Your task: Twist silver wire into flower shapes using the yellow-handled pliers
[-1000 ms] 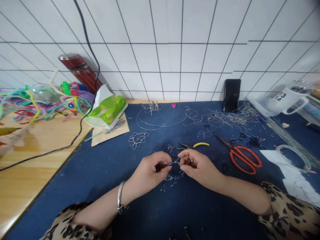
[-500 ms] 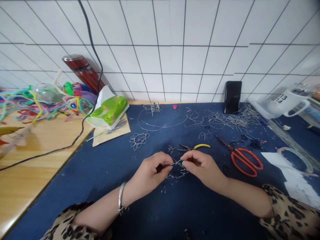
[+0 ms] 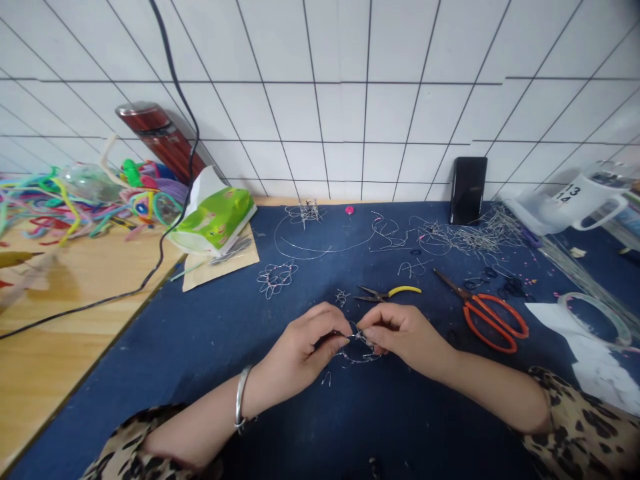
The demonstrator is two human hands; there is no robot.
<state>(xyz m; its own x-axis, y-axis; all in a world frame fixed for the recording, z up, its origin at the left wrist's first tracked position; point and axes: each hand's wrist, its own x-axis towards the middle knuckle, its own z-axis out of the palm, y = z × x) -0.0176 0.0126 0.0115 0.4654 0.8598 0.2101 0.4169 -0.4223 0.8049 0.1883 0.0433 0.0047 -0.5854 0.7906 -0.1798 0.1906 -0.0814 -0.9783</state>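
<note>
Between my two hands is a ring-shaped piece of thin silvery wire (image 3: 357,360) with small pinkish spots along it. My left hand (image 3: 313,343) pinches its left side between thumb and fingertips. With thumb and index finger, my right hand (image 3: 405,340) pinches the wire at the upper right of the ring. The fingertips of both hands are close together, and the exact twist of wire there is too fine to make out. Just beyond lie yellow-handled pliers (image 3: 400,291) and a small wire tangle (image 3: 342,297). A bent wire scrap (image 3: 326,379) rests below my left hand.
Orange-handled scissors (image 3: 493,320) lie at right. A flower-shaped wire piece (image 3: 277,279) sits left of centre. Loose wires (image 3: 470,237) spread before a phone (image 3: 469,191) and a white mug (image 3: 590,200). A green tissue pack (image 3: 215,223) and a black cable (image 3: 161,260) are at left.
My right fingertips have shifted slightly down along the wire, and my left fingertips have come a little to the right. The wire ring has tilted slightly between them.
</note>
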